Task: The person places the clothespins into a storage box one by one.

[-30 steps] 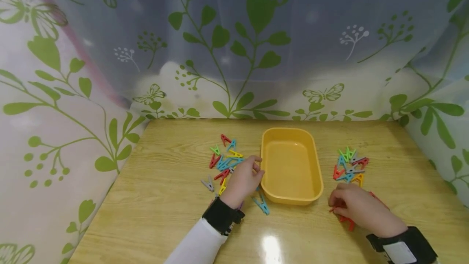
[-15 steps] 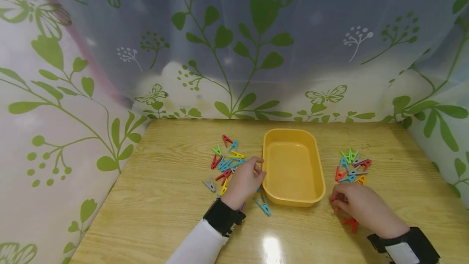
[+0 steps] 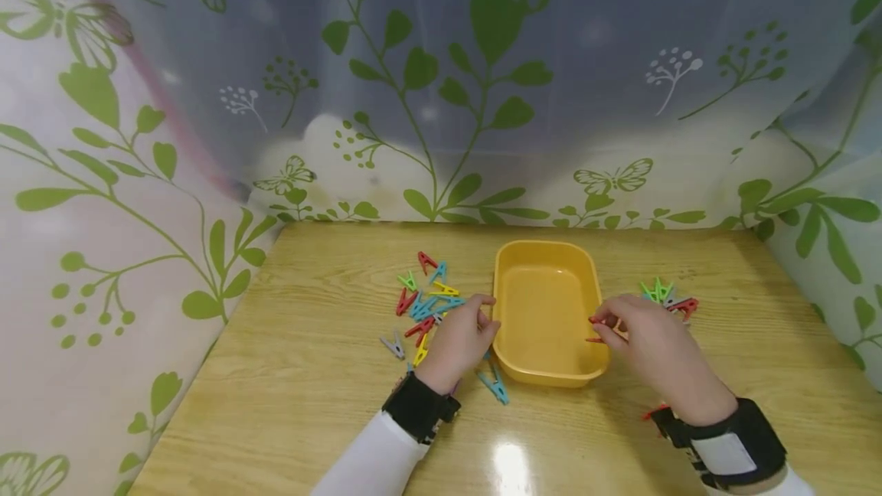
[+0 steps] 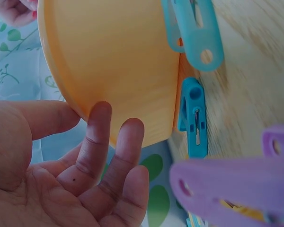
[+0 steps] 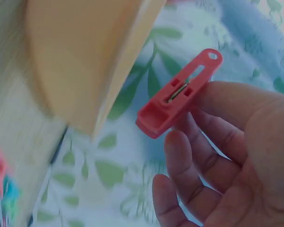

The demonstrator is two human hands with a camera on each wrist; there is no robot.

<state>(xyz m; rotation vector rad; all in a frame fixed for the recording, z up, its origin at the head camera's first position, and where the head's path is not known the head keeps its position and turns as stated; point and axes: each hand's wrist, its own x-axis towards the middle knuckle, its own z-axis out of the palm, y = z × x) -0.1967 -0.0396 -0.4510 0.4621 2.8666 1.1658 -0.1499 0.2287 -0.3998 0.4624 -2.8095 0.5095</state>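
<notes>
My right hand [image 3: 661,350] pinches a red clothespin [image 5: 177,97] at the right rim of a yellow plastic tray [image 3: 547,320]. In the right wrist view the clothespin's metal spring shows, and it sits beside the tray's wall. The tray holds nothing inside. My left hand [image 3: 458,343] holds the tray's left rim, thumb at its edge and fingers curled along the outer wall [image 4: 113,56]. Under and around this hand lie a blue clothespin [image 3: 494,387] and a purple clothespin [image 4: 217,184]; my hand hides part of the pile.
Left of the tray, several clothespins are scattered, among them a grey clothespin [image 3: 394,345] and a yellow clothespin [image 3: 445,290]. A second pile, with green clothespins [image 3: 658,289], is partly behind my right hand. A patterned curtain [image 3: 441,98] closes off the table's back.
My right hand has picked up the red clothespin from the table and carried it up and left to the tray's rim. The left hand stays at the left rim.
</notes>
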